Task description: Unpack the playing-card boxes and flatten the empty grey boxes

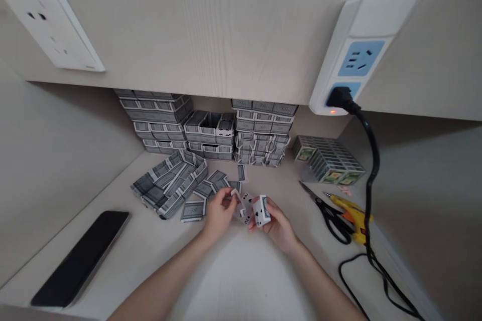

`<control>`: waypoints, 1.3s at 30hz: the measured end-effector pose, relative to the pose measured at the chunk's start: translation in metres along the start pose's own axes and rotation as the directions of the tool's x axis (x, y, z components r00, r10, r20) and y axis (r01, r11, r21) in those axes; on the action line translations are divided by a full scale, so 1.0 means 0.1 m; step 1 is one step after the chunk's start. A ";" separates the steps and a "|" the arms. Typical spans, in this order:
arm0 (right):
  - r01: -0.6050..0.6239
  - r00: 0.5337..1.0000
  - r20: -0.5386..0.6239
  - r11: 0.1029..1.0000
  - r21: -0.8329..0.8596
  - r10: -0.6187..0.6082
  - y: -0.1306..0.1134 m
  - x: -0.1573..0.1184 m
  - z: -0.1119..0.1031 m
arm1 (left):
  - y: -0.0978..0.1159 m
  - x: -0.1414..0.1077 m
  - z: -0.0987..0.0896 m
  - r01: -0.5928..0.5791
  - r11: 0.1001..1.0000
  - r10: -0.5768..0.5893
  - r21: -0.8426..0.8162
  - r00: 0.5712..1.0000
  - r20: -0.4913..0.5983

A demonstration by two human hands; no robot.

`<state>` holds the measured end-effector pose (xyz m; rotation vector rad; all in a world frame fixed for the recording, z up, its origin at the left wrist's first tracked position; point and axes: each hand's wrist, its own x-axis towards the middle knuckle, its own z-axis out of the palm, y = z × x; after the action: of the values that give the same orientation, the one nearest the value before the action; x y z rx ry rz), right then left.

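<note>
My left hand [220, 213] pinches the edge of a folded playing card [238, 200] between thumb and fingers. In my right hand [278, 225] is another folded playing card [260, 210], bent into a small box-like shape with a spade pip facing up. Between the two hands shows a face-up two of spades [246, 205], partly covered; which hand it touches I cannot tell. Loose face-down playing cards [203, 190] lie just left and behind my left hand. Beyond them stands an open tray built of folded cards [150, 180].
Stacked folded-card blocks [263, 125] line the back wall. Card boxes in clear wrap [331, 158] sit at the back right. Scissors [333, 218], a yellow glue gun [354, 213] and a black cable [372, 160] from the power strip [361, 25] lie right. A phone [83, 256] rests left.
</note>
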<state>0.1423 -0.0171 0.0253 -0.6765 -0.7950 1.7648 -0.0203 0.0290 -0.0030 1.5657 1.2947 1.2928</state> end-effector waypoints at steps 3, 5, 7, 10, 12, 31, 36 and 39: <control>0.051 0.999 0.017 0.999 0.003 -0.051 0.00 -0.03 0.04 | 0.00 -0.01 0.01 -0.006 1.000 0.006 0.003 1.000 -0.023; 0.113 0.993 -0.015 0.994 -0.002 -0.113 0.00 -0.02 0.04 | 0.00 -0.01 0.01 -0.020 1.000 0.020 -0.012 1.000 -0.019; 0.170 0.984 -0.062 0.985 -0.006 -0.170 -0.01 0.00 0.03 | 0.01 -0.01 0.00 -0.025 0.999 0.024 -0.031 1.000 -0.014; 0.218 0.968 -0.125 0.976 -0.014 -0.218 -0.03 0.03 -0.01 | 0.05 -0.04 0.00 -0.007 1.000 0.007 -0.018 1.000 0.030; 0.220 0.964 -0.147 0.975 -0.040 -0.223 -0.04 0.04 -0.03 | 0.10 -0.07 0.01 -0.027 0.999 0.024 0.033 0.995 0.101; 0.159 0.971 -0.081 0.863 -0.480 -0.225 0.00 0.03 -0.11 | 0.25 -0.17 0.04 -0.275 0.952 0.205 0.137 0.900 0.386; 0.171 0.948 -0.150 0.847 -0.503 -0.280 -0.01 0.03 -0.07 | 0.21 -0.18 0.04 -0.265 0.935 0.161 0.236 0.909 0.383; 0.130 0.925 -0.249 0.852 -0.506 -0.289 0.02 0.06 -0.11 | 0.19 -0.17 0.04 -0.259 0.933 0.157 0.252 0.919 0.363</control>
<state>0.1478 -0.0096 0.0163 -1.1269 -1.0512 1.2124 -0.0118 0.0082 0.0096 2.0834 1.1588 0.9212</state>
